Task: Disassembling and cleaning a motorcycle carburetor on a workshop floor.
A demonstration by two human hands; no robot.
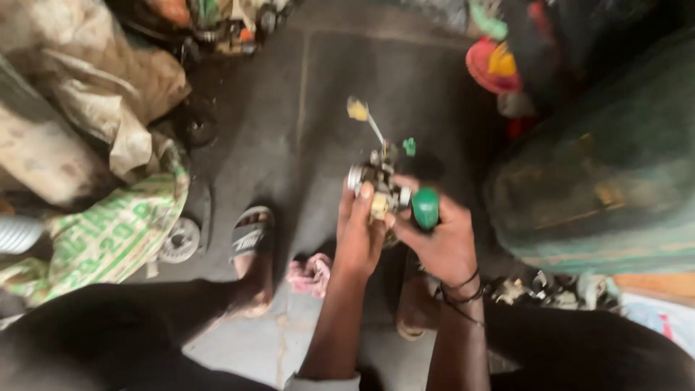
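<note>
Here, the left hand [360, 235] is gripping a small metal carburettor-like part [380, 190] above the floor [289, 130], while the right hand [441, 242] is closing round a green-handled screwdriver [425, 208]. The part is looking rigid, compact and probably greasy, best held by its body. Sacks [101, 232], a pink rag [310, 274] and a sandal [251, 230] are crowding the floor nearby.

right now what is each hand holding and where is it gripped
Left hand grips a small metal engine part, likely a carburetor, from below. Right hand holds a green-handled screwdriver by its handle.
</note>
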